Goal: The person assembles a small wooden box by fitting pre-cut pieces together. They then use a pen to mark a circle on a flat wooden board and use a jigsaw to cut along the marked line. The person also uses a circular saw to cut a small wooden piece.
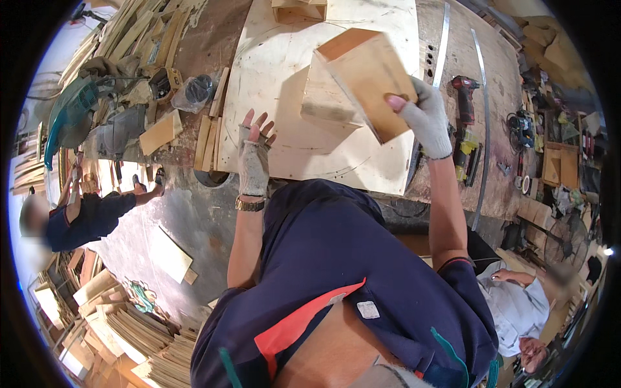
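Observation:
My right hand (pixel 429 121), in a pale knitted glove with the thumb bare, grips a light wooden box (pixel 372 81) by its near right edge. The box is tilted, with an open side at its far left. Behind and partly hidden by it, a second wooden box (pixel 323 96) rests on a plywood sheet (pixel 255 71). My left hand (pixel 255 152), gloved with bare fingertips, hovers at the sheet's near left with its fingers spread and nothing in them. A third wooden box (pixel 299 11) sits at the sheet's far edge, cut off by the frame.
Right of the sheet lie a long metal ruler (pixel 442 48), a red and black cordless drill (pixel 465 100) and a yellow-green tool (pixel 464 152). On the left are a teal power saw (pixel 72 113) and wood offcuts (pixel 162 132). One person (pixel 84 216) stands left, another (pixel 517 301) sits right.

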Demonstrator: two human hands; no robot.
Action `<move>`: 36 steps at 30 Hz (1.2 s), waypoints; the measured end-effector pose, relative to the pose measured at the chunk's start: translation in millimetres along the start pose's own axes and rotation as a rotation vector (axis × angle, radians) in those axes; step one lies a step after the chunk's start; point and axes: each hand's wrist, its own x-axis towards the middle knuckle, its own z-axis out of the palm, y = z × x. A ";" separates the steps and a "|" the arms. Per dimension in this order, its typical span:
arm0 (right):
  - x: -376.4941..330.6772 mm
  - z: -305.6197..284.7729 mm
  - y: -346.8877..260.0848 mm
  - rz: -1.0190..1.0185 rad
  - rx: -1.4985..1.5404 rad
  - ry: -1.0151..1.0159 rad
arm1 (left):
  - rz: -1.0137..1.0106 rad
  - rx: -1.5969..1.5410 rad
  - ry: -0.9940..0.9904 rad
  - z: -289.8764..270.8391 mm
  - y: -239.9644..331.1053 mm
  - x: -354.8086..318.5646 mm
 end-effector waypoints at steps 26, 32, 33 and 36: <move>-37.7 83.1 136.4 0.144 -0.446 0.117 | 0.175 1.398 -0.454 12.2 -49.0 110.7; -23.9 64.8 123.9 0.136 -0.591 0.046 | 0.351 1.150 -0.549 1.8 -62.6 129.6; -21.7 62.9 123.2 0.142 -0.562 0.055 | 0.376 1.108 -0.546 1.4 -63.6 129.3; -15.6 59.4 127.4 0.168 -0.581 0.030 | 0.359 1.118 -0.479 6.2 -62.8 124.5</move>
